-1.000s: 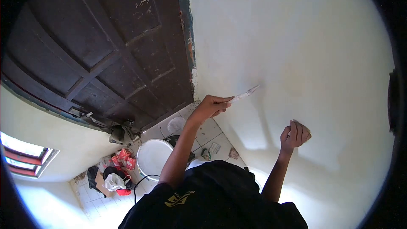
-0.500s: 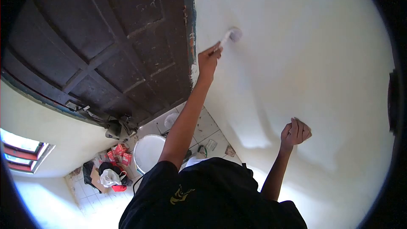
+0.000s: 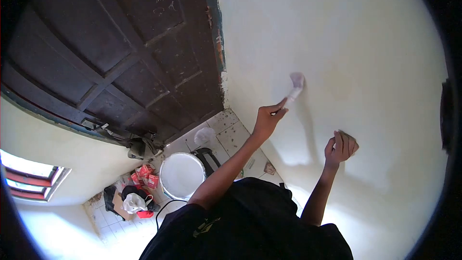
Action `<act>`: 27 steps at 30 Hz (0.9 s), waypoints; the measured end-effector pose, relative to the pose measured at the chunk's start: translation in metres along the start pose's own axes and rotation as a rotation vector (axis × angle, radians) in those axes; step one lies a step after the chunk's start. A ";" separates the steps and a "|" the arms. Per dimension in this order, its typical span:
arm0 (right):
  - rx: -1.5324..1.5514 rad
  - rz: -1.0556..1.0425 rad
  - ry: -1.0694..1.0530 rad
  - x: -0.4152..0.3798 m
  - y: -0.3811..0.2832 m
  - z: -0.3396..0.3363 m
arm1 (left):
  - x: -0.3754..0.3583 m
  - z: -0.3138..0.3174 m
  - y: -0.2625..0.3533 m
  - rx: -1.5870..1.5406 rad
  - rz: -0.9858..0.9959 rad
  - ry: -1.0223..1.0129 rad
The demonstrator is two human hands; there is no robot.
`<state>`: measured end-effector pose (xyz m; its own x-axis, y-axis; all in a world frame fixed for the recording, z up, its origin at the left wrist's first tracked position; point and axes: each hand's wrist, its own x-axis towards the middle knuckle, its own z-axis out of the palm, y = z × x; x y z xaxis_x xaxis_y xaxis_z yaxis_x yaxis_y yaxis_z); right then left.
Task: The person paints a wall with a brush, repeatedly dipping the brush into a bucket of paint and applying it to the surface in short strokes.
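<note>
My left hand (image 3: 268,123) is closed around the handle of a paintbrush (image 3: 297,81). The pale head of the brush is against the white wall (image 3: 375,58), pointing up and away from me. Lower and to the right, my right hand (image 3: 341,147) is held at the wall with its fingers curled. What those fingers hold, if anything, is hidden. On the floor below my left arm stands a round white bucket (image 3: 204,171), partly behind that forearm.
A dark panelled door (image 3: 125,43) borders the wall on the left. Near the bucket lie a clear plastic container (image 3: 205,136) and a black object (image 3: 208,160). Red boxes (image 3: 145,175) and a white bag (image 3: 134,203) rest on the tiled floor, below a window (image 3: 29,178).
My left hand has moved the paintbrush down and to the right along the wall, away from the door edge. My right hand has shifted only slightly to the right. The view has moved a little.
</note>
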<state>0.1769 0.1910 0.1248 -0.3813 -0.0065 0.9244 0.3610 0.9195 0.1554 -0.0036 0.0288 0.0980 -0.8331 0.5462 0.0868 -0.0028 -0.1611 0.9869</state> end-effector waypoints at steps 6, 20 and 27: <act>-0.026 -0.009 -0.005 -0.001 0.002 0.002 | -0.002 -0.040 0.023 -0.155 -0.173 -0.289; -0.033 0.012 0.030 0.001 -0.003 0.005 | 0.099 -0.069 0.052 -0.133 -0.025 0.059; 0.004 0.014 0.032 -0.002 0.000 0.003 | 0.145 -0.076 0.040 -0.370 0.175 0.412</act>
<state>0.1749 0.1917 0.1222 -0.3486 -0.0067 0.9373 0.3623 0.9213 0.1413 -0.1668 0.0395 0.1400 -0.9849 0.1326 0.1110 0.0227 -0.5370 0.8433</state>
